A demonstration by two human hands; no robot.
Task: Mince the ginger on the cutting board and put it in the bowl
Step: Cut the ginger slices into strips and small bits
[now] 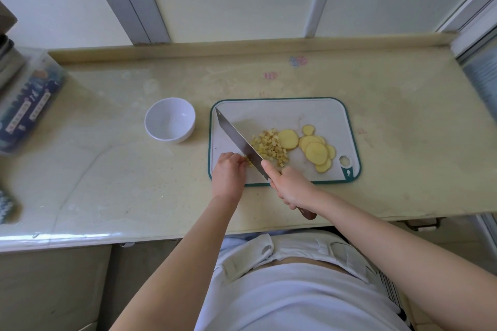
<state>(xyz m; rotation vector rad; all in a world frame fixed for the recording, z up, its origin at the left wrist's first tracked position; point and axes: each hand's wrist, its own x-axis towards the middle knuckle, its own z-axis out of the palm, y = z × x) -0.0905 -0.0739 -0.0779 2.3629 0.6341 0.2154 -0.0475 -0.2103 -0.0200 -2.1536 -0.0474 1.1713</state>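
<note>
Ginger is all on the cutting board right now. There's a pile of small yellow cubes about mid-board, and the round slices overlap each other toward the board's right end, next to its hanging hole.

Your right hand is wrapped tight around the wooden handle of the knife at the board's near edge. The blade runs diagonally up to the board's far left corner and meets the left side of the cube pile.

Your left hand sits on the board's near left corner with its fingers curled in, tips pinned on a few ginger bits right against the blade.

The white bowl stands on the counter just left of the board, apart from it, and nothing shows inside.

On writing, not much luck. The dark blue box well off to the board's left has pale label strips with print on them, but it's too blurry to read. The pink and blue marks on the counter behind the board aren't legible either. The green tab at the board's near right corner has a tiny white logo I can't make out.
</note>
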